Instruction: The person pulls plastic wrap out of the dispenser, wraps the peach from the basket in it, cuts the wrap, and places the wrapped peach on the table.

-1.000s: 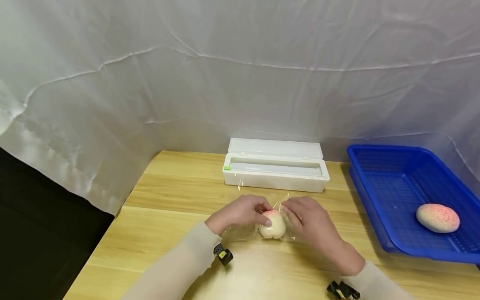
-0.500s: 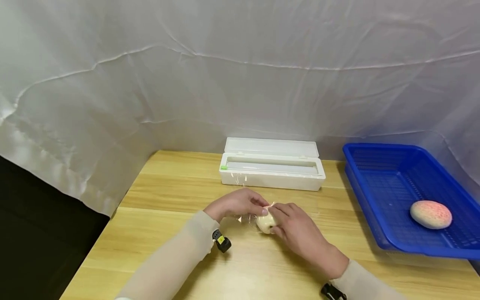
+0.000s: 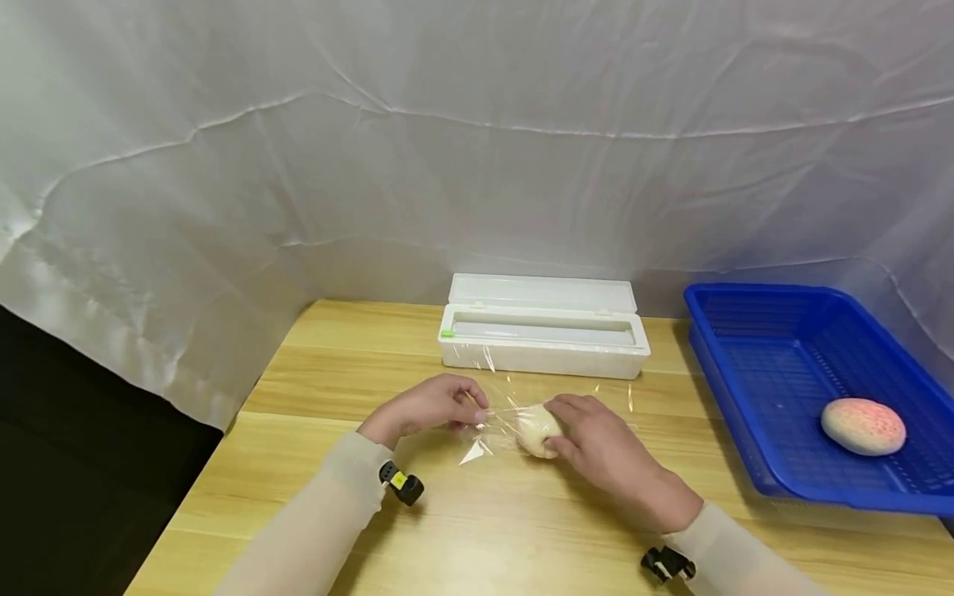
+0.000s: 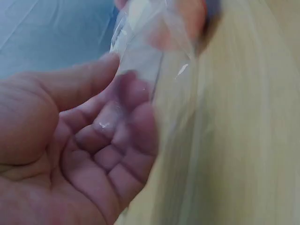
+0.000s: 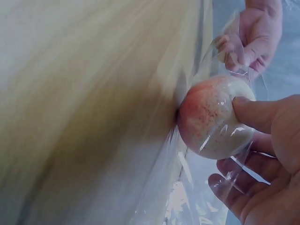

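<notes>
A pale peach [image 3: 538, 430] with a pink, speckled side lies partly under clear plastic film near the middle of the table. My right hand [image 3: 607, 451] grips it, thumb on one side and fingers on the other, as the right wrist view shows. To its left, my left hand [image 3: 436, 410] pinches an edge of the film [image 4: 176, 65] between thumb and fingers. The film is stretched taut from there to the peach [image 5: 215, 117]. Some of the film's outline is too transparent to follow.
Behind the hands stands a white film box [image 3: 544, 360], lid raised, with a roll inside and a green tab at its left end. On the right a blue basket [image 3: 745, 414] holds another peach [image 3: 864, 427]. A grey cloth [image 3: 477, 190] hangs along the back of the wooden table [image 3: 335, 381].
My left hand has moved left off the peach, drawing the film out with it. My right hand, earlier beside the peach at the film, now holds the peach.
</notes>
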A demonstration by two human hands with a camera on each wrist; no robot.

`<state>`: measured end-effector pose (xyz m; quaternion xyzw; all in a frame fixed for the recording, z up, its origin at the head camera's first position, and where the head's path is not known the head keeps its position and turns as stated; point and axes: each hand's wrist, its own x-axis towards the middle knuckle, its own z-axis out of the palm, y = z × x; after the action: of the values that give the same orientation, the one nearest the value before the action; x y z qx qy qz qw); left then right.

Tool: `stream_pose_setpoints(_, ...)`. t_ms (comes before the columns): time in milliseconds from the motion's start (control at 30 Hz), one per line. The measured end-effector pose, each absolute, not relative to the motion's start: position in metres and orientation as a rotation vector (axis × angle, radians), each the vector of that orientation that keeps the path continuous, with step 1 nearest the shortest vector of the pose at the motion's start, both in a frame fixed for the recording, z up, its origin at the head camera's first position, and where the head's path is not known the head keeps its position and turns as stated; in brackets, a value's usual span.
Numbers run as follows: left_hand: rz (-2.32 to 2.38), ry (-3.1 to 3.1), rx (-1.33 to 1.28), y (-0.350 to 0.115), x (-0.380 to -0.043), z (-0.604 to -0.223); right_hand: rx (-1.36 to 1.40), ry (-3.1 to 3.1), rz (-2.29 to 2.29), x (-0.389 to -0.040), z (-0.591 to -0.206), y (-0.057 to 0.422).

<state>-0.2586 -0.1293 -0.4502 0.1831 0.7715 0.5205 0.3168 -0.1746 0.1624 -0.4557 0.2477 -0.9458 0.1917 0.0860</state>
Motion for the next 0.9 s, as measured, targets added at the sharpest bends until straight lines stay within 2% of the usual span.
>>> stream_pose_setpoints(133, 1.439, 2.157, 0.373, -0.141, -0.261, -0.455, 0.779, -2.805, 0.581, -0.180, -0.456, 0.164)
stream_pose_setpoints(267, 1.234, 2.624, 0.377, -0.136, -0.253, -0.445, 0.802, -2.809, 0.606, -0.185, -0.455, 0.163)
stream_pose_setpoints(367, 0.986, 3.088, 0.549, -0.116, -0.237, -0.433, 0.810, -2.824, 0.629, -0.187, -0.453, 0.163)
stream_pose_setpoints(533, 0.573, 3.265, 1.306, -0.072, -0.201, -0.432, 0.785, -2.861, 0.691, -0.191, -0.451, 0.163)
stream_pose_setpoints(600, 0.374, 3.199, 1.468, -0.059, -0.191, -0.439, 0.768, -2.882, 0.734, -0.193, -0.451, 0.163)
stream_pose_setpoints(733, 0.111, 3.197, 1.422, -0.047, -0.184, -0.454, 0.755, -2.916, 0.840, -0.196, -0.452, 0.165)
stream_pose_setpoints(900, 0.129, 3.184, 1.400, -0.045, -0.195, -0.462, 0.696, -2.953, 1.042, -0.202, -0.455, 0.170)
